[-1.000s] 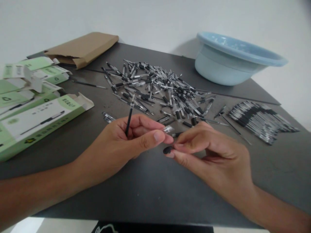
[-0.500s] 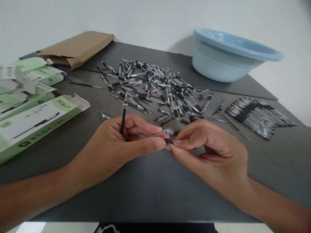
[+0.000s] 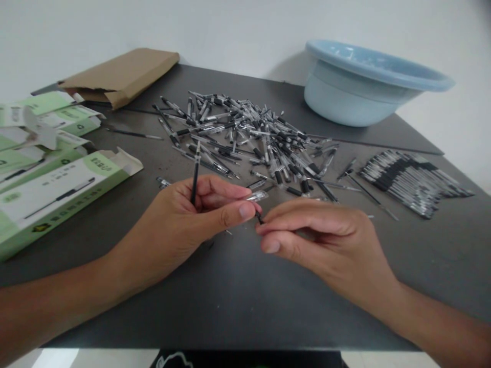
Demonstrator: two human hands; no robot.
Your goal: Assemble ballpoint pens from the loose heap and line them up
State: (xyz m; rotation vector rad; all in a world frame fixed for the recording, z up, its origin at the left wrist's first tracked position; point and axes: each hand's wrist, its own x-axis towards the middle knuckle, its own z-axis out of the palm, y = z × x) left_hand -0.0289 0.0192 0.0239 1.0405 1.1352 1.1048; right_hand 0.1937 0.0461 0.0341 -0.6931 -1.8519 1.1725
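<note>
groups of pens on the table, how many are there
2: a jumbled heap around the middle of the table, and a neat row on its right. A few stray pens lie outside both; the left hand and right hand may hide more.

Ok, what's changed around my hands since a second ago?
Your right hand brought the small black piece up to the fingers of your left hand. That hand still holds the upright dark rod and clear piece; the pen pile and blue basin stayed put.
</note>
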